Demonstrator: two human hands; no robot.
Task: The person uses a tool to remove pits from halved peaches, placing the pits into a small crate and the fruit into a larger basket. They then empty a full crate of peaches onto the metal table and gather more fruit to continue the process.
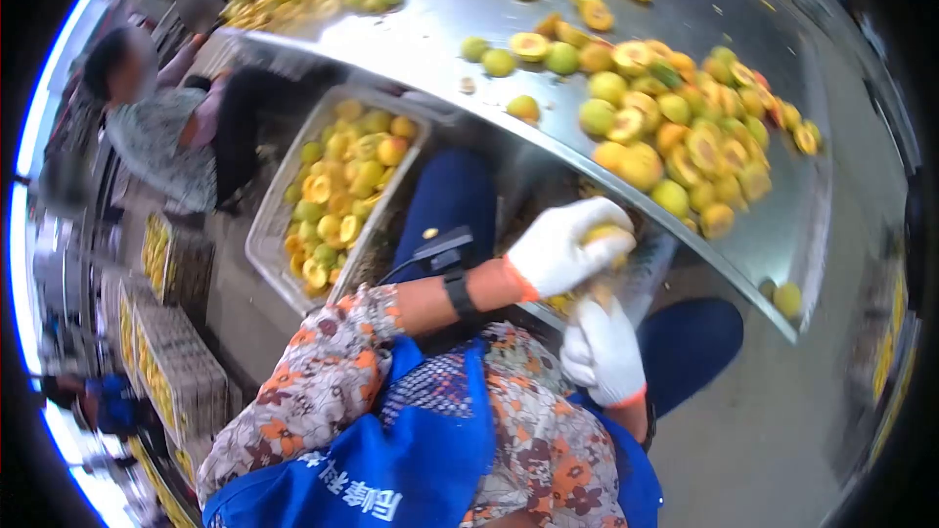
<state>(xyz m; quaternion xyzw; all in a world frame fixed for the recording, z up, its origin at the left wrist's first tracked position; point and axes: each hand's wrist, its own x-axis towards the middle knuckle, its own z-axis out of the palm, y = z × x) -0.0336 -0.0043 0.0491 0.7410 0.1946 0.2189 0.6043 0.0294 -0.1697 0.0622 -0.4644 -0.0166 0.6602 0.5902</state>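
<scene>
left hand (558,249) fingers curled round yellow fruit (608,234), by worktop (416,44) edge | right hand (608,357) fingers bent close below, hold too blurry to tell | looks mid-handling, wants steady grip

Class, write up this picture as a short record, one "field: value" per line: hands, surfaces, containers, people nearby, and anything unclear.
Left hand: white-gloved, holding a yellow fruit
Right hand: white-gloved, just below the left
Table: metal, bearing piles of fruit, some cut open
Crate: pale, beside the person's leg, full of fruit
Left background: stacked crates
Nearby: seated co-worker, light patterned top
Unclear: what the right hand holds; blurred
</scene>
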